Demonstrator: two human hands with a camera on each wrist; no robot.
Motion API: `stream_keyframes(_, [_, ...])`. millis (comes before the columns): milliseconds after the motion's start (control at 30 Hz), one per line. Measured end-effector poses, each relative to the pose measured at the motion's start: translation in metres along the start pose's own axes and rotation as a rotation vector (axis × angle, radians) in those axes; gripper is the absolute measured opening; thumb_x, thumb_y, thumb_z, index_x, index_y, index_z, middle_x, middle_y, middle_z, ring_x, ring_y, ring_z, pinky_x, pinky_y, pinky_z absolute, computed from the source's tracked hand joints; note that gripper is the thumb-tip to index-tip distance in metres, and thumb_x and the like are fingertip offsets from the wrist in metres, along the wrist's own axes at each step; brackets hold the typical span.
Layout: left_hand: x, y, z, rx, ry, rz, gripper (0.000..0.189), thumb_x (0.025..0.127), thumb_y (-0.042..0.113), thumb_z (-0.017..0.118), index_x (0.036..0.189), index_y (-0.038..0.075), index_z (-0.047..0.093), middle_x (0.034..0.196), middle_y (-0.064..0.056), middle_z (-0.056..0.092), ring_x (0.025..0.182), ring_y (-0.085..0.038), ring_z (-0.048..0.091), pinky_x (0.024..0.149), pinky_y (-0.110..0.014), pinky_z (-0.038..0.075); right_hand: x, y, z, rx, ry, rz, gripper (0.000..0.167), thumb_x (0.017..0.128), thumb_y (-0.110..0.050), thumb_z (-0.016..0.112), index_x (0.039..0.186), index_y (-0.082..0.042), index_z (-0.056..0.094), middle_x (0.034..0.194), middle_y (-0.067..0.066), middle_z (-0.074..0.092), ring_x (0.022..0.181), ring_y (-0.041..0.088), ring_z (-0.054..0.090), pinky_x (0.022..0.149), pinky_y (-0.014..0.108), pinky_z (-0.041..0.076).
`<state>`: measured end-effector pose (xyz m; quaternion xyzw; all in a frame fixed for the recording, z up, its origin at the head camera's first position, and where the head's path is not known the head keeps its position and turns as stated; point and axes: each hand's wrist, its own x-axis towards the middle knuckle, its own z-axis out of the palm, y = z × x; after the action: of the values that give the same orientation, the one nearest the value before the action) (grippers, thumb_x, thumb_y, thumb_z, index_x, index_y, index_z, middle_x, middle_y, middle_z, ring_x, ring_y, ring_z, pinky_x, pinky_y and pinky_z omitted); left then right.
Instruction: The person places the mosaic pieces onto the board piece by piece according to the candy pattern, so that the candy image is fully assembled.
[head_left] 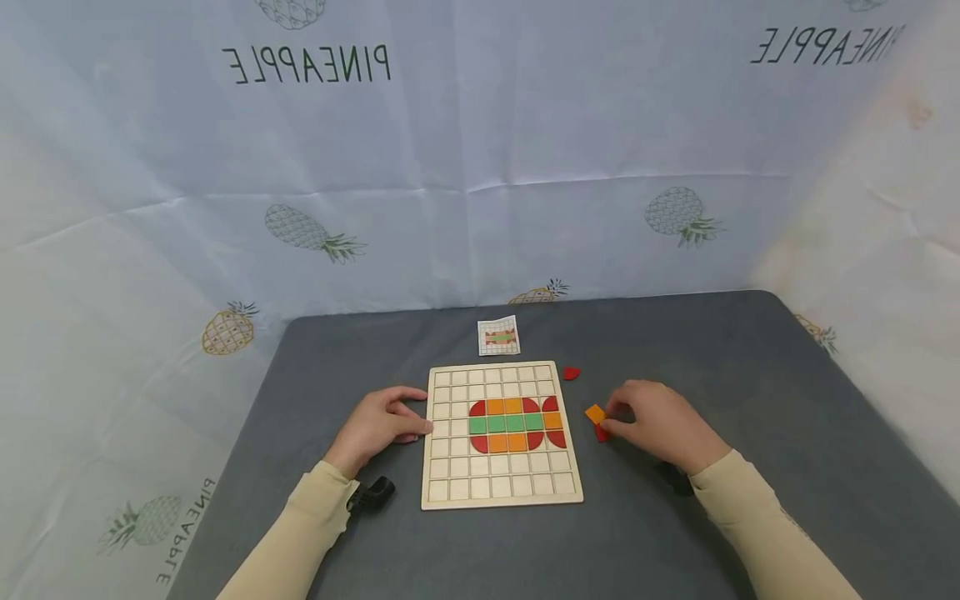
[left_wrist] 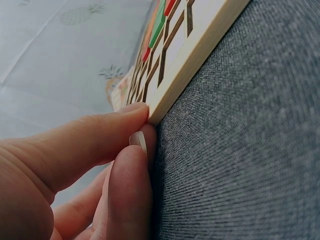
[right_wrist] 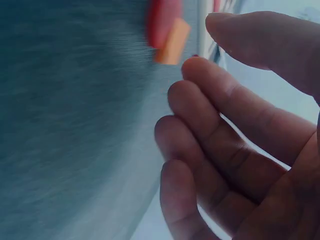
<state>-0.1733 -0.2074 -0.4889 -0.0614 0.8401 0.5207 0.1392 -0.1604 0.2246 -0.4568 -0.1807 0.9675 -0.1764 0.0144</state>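
A wooden grid board [head_left: 450, 468] lies on the table, bearing a candy-like pattern of green squares [head_left: 497, 423], orange squares and red rounded pieces. My left hand [head_left: 378, 425] is at the board's left edge, thumb and forefinger tips against its side. In the left wrist view these fingertips sit right at the wooden rim [left_wrist: 182, 75]. My right hand [head_left: 660, 419] hovers right of the board, thumb and forefinger parted beside an orange square tile [head_left: 595, 414] and a red piece [head_left: 602, 434]. In the right wrist view the orange tile [right_wrist: 174, 42] overlaps the red piece, just beyond the fingertips.
Another red piece [head_left: 572, 373] lies off the board's upper right side. Behind the board is a small pattern card [head_left: 498, 337] showing a similar design. The grey table [head_left: 360, 350] ends at a pineapple-print cloth [head_left: 450, 242]. Dark wrist devices sit under both sleeves.
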Motion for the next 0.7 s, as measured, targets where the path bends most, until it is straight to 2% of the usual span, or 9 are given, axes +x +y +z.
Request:
stream_keyframes(200, [-0.001,0.002,0.001,-0.005,0.003,-0.002,0.059,0.083,0.02,0.096,0.137,0.016,0.072,0.093,-0.005,0.081,0.083,-0.017,0.075,0.078,-0.032,0.066,-0.014,0.001,0.005,-0.015,0.017,0.058,0.022,0.088,-0.037,0.091,0.083,-0.021,0.076,0.079,-0.009,0.064,0.068,0.007,0.054,0.062,0.03,0.05])
stream_keyframes(333, [-0.003,0.002,0.001,-0.005,0.004,-0.005,0.059,0.084,0.02,0.095,0.137,0.016,0.072,0.094,-0.005,0.081,0.083,-0.018,0.075,0.078,-0.032,0.066,-0.014,-0.006,0.01,-0.002,0.042,0.086,0.026,0.086,-0.04,0.092,0.082,-0.019,0.077,0.08,-0.006,0.067,0.068,0.008,0.054,0.062,0.031,0.051])
stream_keyframes(533, [-0.004,0.001,0.001,-0.019,0.003,0.005,0.058,0.083,0.019,0.095,0.136,0.015,0.072,0.093,-0.006,0.08,0.083,-0.018,0.075,0.078,-0.032,0.066,-0.011,-0.015,0.016,0.016,0.051,0.162,0.03,0.082,-0.037,0.095,0.087,-0.013,0.078,0.085,-0.001,0.071,0.07,0.011,0.057,0.062,0.034,0.053])
stream_keyframes(700, [-0.005,0.001,0.0,-0.021,0.008,0.009,0.058,0.083,0.018,0.096,0.136,0.014,0.073,0.091,-0.006,0.08,0.081,-0.018,0.074,0.076,-0.032,0.066,-0.011,-0.012,0.016,0.02,0.031,0.212,0.03,0.081,-0.036,0.096,0.089,-0.013,0.078,0.088,-0.001,0.071,0.073,0.013,0.058,0.065,0.036,0.055])
